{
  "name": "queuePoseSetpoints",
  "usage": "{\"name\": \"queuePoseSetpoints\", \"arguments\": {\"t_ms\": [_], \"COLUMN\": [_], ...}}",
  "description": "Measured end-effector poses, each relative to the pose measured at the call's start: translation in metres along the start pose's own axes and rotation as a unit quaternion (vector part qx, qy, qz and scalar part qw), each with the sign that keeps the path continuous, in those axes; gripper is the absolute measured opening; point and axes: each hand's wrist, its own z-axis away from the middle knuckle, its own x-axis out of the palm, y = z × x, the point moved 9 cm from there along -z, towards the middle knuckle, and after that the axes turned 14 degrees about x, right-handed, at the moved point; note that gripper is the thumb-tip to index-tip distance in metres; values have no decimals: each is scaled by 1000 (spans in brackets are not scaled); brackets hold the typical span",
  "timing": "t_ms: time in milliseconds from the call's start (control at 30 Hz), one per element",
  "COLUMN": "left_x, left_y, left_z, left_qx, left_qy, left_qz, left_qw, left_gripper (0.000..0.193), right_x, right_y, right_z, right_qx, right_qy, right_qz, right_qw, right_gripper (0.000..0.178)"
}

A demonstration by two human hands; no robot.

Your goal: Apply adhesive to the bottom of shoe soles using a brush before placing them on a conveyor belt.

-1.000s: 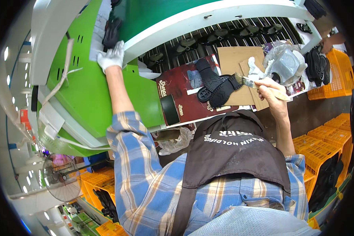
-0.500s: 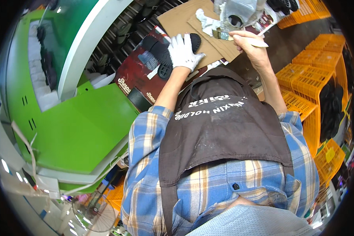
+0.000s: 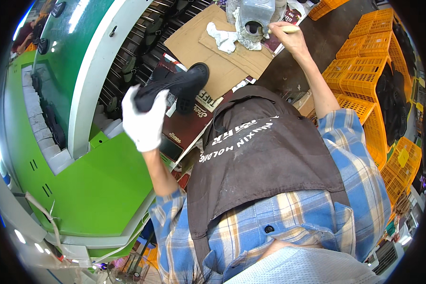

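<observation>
My left hand, in a white glove, grips the end of a black shoe between thumb and fingers, beside the conveyor rods. More black footwear lies past it on a dark red printed box; where one piece ends and another begins is hard to make out. My bare right hand is closed around the pale handle of a brush. The brush's tip is close to the dark round mouth of a cloudy plastic container; the bristles are mostly hidden.
Brown cardboard lies beneath a crumpled white cloth. Rods with dark shoes run behind a curved white frame. A green machine panel fills the left side. Orange crates, some holding black shoes, stack on the right.
My left hand has gone from lying on the footwear to gripping a black shoe further left. My right hand has brought the brush closer to the container's mouth.
</observation>
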Motion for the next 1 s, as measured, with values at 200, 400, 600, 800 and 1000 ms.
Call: {"name": "queuePoseSetpoints", "arguments": {"t_ms": [200, 400, 600, 800, 1000], "left_x": [1, 91, 129, 105, 107], "left_y": [-51, -140, -108, -21, 25], "left_z": [103, 198, 187, 117, 38], "left_qx": [-40, -384, -465, -286, -180], "left_qy": [113, 136, -13, -30, -55], "left_qz": [52, 245, 569, 723, 727], "left_qw": [991, 880, 679, 628, 660], "left_gripper": [33, 57, 41, 61, 64], "right_x": [33, 43, 22, 21, 3], "right_y": [7, 15, 28, 45, 41], "right_z": [-35, -46, -29, 2, 22], "right_qx": [-99, -28, 65, 69, 100], "right_qy": [33, 15, 17, 1, 30], "right_qz": [105, 111, -57, -131, -199], "right_qw": [989, 993, 996, 989, 974], "right_gripper": [21, 29, 28, 22, 24]}}
